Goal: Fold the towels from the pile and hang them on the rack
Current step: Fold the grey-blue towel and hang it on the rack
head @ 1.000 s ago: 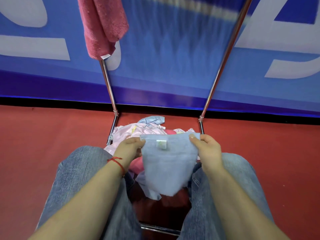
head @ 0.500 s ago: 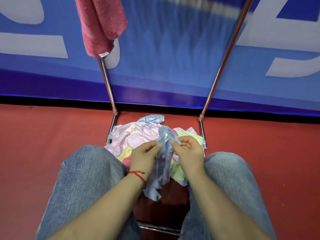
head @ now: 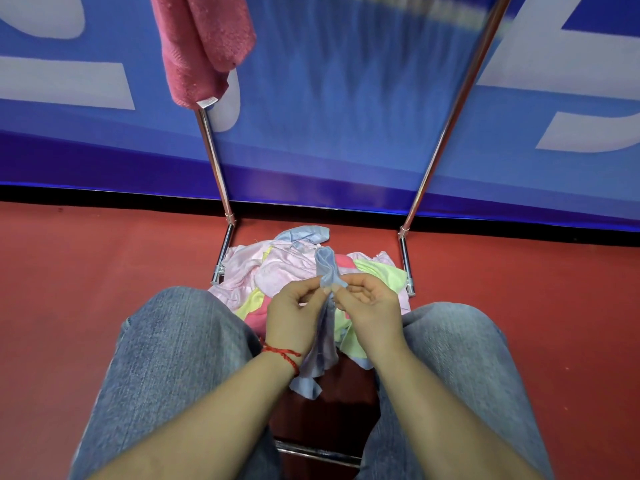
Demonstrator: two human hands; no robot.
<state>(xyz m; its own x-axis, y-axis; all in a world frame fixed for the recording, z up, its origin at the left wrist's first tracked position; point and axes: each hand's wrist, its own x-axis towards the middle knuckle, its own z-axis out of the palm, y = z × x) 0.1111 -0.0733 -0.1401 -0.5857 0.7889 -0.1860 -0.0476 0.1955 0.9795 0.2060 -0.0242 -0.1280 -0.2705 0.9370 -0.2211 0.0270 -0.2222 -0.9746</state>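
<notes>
Starting nearest the camera: two knees in blue jeans point(head: 180, 358), spread apart, with a chrome bar point(head: 317, 452) low between them on the red floor point(head: 69, 289).

Left hand point(head: 292, 315): red string bracelet point(head: 283, 355) at the wrist; thumb and fingers curled, pinching the upper edge of a light blue towel point(head: 323, 344).

Right hand point(head: 369, 308): fingers curled, pinching the same edge; the fingertips of the two hands all but meet.

Light blue towel: gathered narrow between the hands, a small loop standing above the fingertips, the rest hanging down between the knees. It appears doubled lengthwise, though the folds are too bunched to be sure.

Pile of towels point(head: 277, 268): pink, yellow-green, deeper pink and pale blue pieces, lying loose on the floor just beyond the hands, between the two feet of the rack.

Rack point(head: 214, 161): two chrome uprights rising from the floor and leaning outward at the top.

Pink towel point(head: 201, 46): thick, hung high over the left side of the rack.

Blue banner point(head: 346, 98) with large white lettering: farthest, behind the rack.
</notes>
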